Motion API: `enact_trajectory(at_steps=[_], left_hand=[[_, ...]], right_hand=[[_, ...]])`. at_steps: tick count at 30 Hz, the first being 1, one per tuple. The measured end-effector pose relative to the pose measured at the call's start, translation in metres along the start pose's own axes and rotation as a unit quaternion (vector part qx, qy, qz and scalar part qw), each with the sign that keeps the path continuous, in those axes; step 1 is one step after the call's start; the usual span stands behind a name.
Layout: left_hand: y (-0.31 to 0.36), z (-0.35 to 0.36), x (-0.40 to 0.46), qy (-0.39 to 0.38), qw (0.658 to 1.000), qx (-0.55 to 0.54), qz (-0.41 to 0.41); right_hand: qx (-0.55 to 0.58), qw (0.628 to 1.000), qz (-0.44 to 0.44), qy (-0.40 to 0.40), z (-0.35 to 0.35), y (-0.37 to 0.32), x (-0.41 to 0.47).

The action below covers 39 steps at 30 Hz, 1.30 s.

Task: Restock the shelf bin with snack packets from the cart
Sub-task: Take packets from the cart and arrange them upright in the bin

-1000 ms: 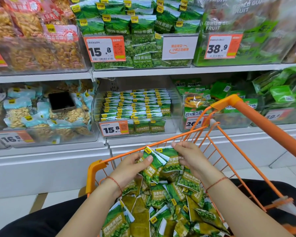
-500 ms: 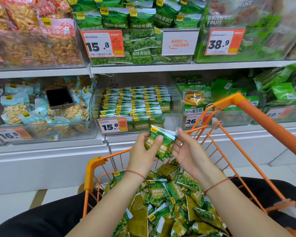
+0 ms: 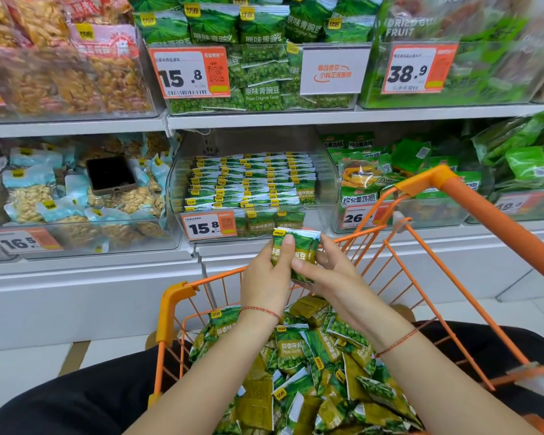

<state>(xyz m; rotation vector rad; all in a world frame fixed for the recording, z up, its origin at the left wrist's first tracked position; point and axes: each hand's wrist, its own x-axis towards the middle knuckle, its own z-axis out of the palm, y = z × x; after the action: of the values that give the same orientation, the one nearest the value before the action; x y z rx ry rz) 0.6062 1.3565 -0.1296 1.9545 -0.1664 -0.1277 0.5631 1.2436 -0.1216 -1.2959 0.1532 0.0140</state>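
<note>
I hold a small stack of green foil pea-snack packets (image 3: pixel 296 251) between both hands, above the far rim of the orange wire cart (image 3: pixel 173 306) and just below the clear plastic shelf bin (image 3: pixel 322 171) at 12 o'clock. My left hand (image 3: pixel 269 277) grips the stack from 9 o'clock, thumb pressed flat on the front face; the other fingers are hidden behind the stack. My right hand (image 3: pixel 327 274) closes in from 3 o'clock, its thumb against the front of the stack and its fingers curled round the right edge.

Step in hand, as I judge it: squaring the stack before loading.

1. Align the top edges so the yellow logos face one way, matching the neat rows in the bin.
2. Keep thumb pressure even; foil packets are slippery and a loose stack will likely fan out.
3. Lift over the bin's front wall, clear of the orange price label marked 15.8 (image 3: pixel 209 227).
4. Seat the stack in the open front gap.

The loose green packets in the cart (image 3: pixel 311 372), at 6 o'clock, show much restocking remains.
</note>
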Motion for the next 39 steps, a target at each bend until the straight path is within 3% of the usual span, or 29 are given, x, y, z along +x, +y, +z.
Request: enact_trajectory(at_steps=[3,6,10,13,16,20,24,30,32,35,39], left_hand=[[0.0,0.001,-0.003,0.019,0.996,0.082,0.025],[0.004,-0.004,-0.008,0.024,0.993,0.095,0.07],[0.005,-0.02,0.001,-0.043,0.975,0.192,0.098],[0.016,-0.038,0.012,-0.132,0.973,0.14,0.124],[0.035,-0.055,0.027,-0.264,0.943,0.131,0.152],[0.044,-0.071,0.055,-0.4,0.906,0.084,0.107],[0.04,-0.067,0.074,-0.377,0.922,0.006,0.09],[0.034,-0.054,0.096,-0.33,0.938,-0.02,0.099],[0.03,-0.048,0.107,-0.297,0.95,-0.027,0.093],[0.029,-0.044,0.131,-0.202,0.975,-0.025,0.086],[0.032,-0.033,0.168,-0.137,0.989,-0.03,0.039]], right_hand=[[-0.048,0.998,-0.037,0.025,-0.001,0.003,0.001],[-0.078,0.995,-0.061,0.027,-0.003,0.003,0.002],[-0.124,0.99,-0.056,0.031,-0.006,-0.001,0.003],[-0.19,0.98,-0.055,0.031,-0.008,-0.007,0.001],[-0.207,0.976,-0.066,-0.013,-0.006,-0.023,-0.003],[-0.277,0.957,-0.042,-0.077,-0.007,-0.053,0.004],[-0.302,0.953,-0.005,-0.024,-0.009,-0.071,0.025],[-0.339,0.94,0.041,-0.024,-0.014,-0.092,0.052],[-0.353,0.934,0.017,0.054,-0.024,-0.097,0.067],[-0.484,0.844,-0.036,0.23,-0.043,-0.094,0.103],[-0.553,0.785,-0.063,0.272,-0.05,-0.074,0.149]])
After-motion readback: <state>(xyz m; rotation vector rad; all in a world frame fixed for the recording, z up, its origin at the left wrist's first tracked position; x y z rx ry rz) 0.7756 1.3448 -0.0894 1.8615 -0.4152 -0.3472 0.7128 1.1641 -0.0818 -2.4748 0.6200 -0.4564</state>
